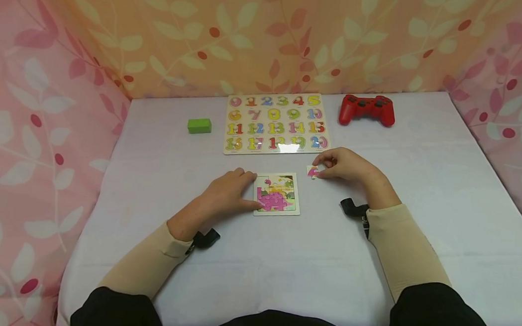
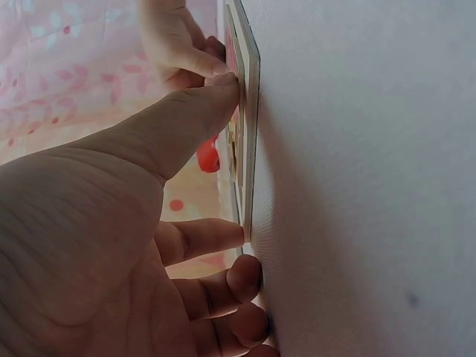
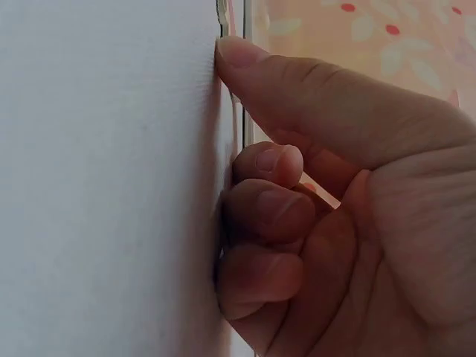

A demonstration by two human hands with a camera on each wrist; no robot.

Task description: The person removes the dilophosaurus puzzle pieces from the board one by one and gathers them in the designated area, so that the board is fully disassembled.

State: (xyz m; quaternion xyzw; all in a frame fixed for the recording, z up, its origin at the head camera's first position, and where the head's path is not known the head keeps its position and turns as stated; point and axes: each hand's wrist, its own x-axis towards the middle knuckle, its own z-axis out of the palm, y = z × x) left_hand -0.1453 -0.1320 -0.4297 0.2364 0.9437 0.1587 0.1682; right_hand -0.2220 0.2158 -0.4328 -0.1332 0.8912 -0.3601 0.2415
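A small square jigsaw puzzle lies flat on the table, with a pink dinosaur picture in a white frame. My left hand is at its left side. The thumb rests over the frame's edge, and the straight index finger touches the edge near the far corner. To the right of the puzzle, my right hand pinches a loose jigsaw piece, pink and white, between thumb and index finger. This piece is down at the tabletop. In the right wrist view the other fingers curl in against the table.
Behind the puzzle lies a number board with coloured numerals. A green block sits to its left, and a red game controller to its right. White cloth covers the table. Patterned curtains enclose the back and sides.
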